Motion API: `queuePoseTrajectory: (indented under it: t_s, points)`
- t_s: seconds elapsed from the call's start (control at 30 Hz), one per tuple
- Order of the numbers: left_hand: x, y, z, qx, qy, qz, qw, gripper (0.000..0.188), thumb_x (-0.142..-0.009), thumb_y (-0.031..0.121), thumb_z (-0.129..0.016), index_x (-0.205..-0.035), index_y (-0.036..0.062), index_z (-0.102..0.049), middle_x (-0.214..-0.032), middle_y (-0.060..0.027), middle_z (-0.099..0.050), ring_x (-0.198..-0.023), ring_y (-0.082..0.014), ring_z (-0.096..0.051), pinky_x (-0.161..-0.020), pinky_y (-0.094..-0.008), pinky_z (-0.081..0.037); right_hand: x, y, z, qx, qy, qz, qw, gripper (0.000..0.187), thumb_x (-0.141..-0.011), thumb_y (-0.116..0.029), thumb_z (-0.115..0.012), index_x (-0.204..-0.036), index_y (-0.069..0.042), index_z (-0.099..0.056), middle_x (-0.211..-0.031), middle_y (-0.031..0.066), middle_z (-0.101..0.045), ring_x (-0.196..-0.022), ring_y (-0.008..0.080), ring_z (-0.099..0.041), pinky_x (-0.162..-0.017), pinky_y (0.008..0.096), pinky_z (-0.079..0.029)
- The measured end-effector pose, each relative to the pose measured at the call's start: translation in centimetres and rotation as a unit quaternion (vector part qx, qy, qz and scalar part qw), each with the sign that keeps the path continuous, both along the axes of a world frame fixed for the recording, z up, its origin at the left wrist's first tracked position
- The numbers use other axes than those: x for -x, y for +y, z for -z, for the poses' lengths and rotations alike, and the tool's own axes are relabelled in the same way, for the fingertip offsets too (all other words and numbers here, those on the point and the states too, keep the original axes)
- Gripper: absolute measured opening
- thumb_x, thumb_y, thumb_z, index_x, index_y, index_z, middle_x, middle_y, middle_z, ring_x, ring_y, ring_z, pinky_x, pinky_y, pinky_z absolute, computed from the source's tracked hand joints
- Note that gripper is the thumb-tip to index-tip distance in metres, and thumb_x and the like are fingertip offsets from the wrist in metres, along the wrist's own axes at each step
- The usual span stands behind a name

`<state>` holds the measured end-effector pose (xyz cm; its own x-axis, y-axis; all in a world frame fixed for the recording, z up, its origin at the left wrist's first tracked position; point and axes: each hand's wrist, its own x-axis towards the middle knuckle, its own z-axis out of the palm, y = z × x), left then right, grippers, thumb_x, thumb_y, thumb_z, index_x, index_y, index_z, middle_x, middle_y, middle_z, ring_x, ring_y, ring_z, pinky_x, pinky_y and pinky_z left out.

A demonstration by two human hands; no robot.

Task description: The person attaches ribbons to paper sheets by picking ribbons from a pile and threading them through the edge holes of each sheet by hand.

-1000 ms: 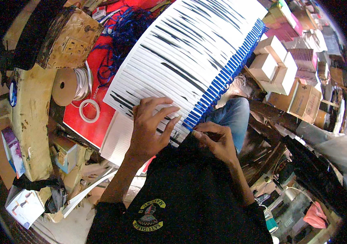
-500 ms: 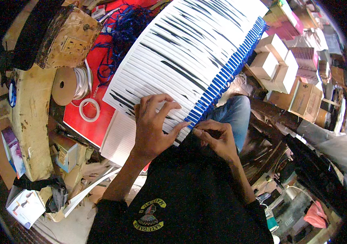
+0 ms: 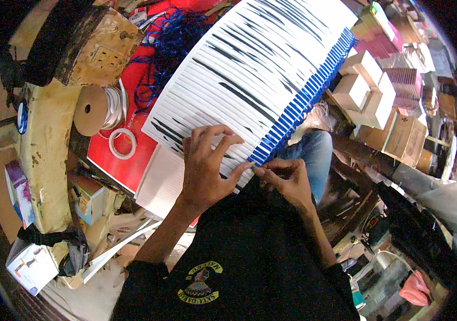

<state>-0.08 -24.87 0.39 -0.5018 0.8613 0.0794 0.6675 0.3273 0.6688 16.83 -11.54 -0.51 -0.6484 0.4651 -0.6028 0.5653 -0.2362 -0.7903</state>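
Observation:
A long, curved row of thin white sheets fans across my work surface, with dark gaps between many of them. Blue cord or ribbon lines its right edge in short, evenly spaced bands. My left hand lies over the near end of the row, fingers spread and bent, the thumb stretched to the corner by the lowest blue bands. Right beside that thumb, my right hand is closed in a pinch at the blue edge. Whatever sits between its fingertips is too small and hidden to make out.
A tangle of blue strands and a tape ring lie on the red sheet. A spool of white ribbon stands left, near a wooden post. White boxes and cartons are stacked at right.
The whole view has shifted slightly, so the scene sits a little to the right and lower. Both hands stay at the same corner; the right fingertips have moved only slightly.

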Motion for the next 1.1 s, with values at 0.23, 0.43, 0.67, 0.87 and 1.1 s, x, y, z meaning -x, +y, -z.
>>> queuePoseTrajectory:
  t_s: [0.23,0.43,0.67,0.87,1.1]
  points:
    - [9.3,-5.4,2.1,-0.113,0.002,-0.371,0.922,0.017,-0.092,0.017,-0.074,-0.100,0.0034,-0.069,-0.091,-0.0057,-0.070,-0.083,-0.0151,-0.062,-0.076,-0.0314,-0.050,-3.0,2.2,-0.8,0.008,-0.119,-0.047,0.992,0.037,-0.085,-0.025,-0.082,-0.109,0.002,-0.074,-0.093,0.0091,-0.076,-0.082,0.0179,-0.069,-0.080,0.0314,-0.055]
    - [17.9,-10.7,12.3,0.114,0.005,-0.396,0.911,0.032,-0.088,0.031,-0.080,-0.100,0.0033,-0.068,-0.089,-0.0130,-0.072,-0.079,-0.0224,-0.070,-0.069,-0.0354,-0.055,-8.6,7.8,1.1,-0.267,-0.110,-0.024,0.957,0.043,-0.089,-0.024,-0.080,-0.122,0.002,-0.069,-0.116,0.0131,-0.072,-0.102,0.0194,-0.067,-0.081,0.0345,-0.054]
    - [18.9,-10.1,15.1,0.080,0.049,-0.217,0.972,0.039,-0.077,0.015,-0.084,-0.108,0.0058,-0.063,-0.106,-0.0154,-0.064,-0.104,-0.0369,-0.061,-0.092,-0.0488,-0.050,-6.8,8.2,-1.1,-0.299,-0.059,0.041,0.951,0.033,-0.093,-0.019,-0.076,-0.117,0.002,-0.070,-0.105,0.0087,-0.073,-0.084,0.0129,-0.066,-0.072,0.0273,-0.053]
    - [19.3,-13.9,18.8,-0.005,0.086,-0.156,0.984,0.021,-0.084,0.006,-0.074,-0.103,0.0065,-0.067,-0.104,-0.0151,-0.064,-0.106,-0.0385,-0.059,-0.099,-0.0482,-0.046,-1.5,4.5,-3.1,-0.259,-0.038,-0.023,0.965,0.027,-0.091,-0.012,-0.076,-0.114,0.002,-0.071,-0.105,0.0126,-0.074,-0.087,0.0169,-0.070,-0.073,0.0294,-0.056]
    - [14.6,-9.1,2.0,-0.013,0.086,-0.191,0.978,0.010,-0.088,0.007,-0.071,-0.097,0.0062,-0.070,-0.099,-0.0118,-0.070,-0.099,-0.0312,-0.066,-0.087,-0.0444,-0.053,4.7,0.0,-6.9,-0.431,0.101,-0.140,0.886,0.029,-0.082,-0.001,-0.078,-0.110,-0.006,-0.072,-0.108,0.0112,-0.073,-0.097,0.0254,-0.071,-0.082,0.0363,-0.058]
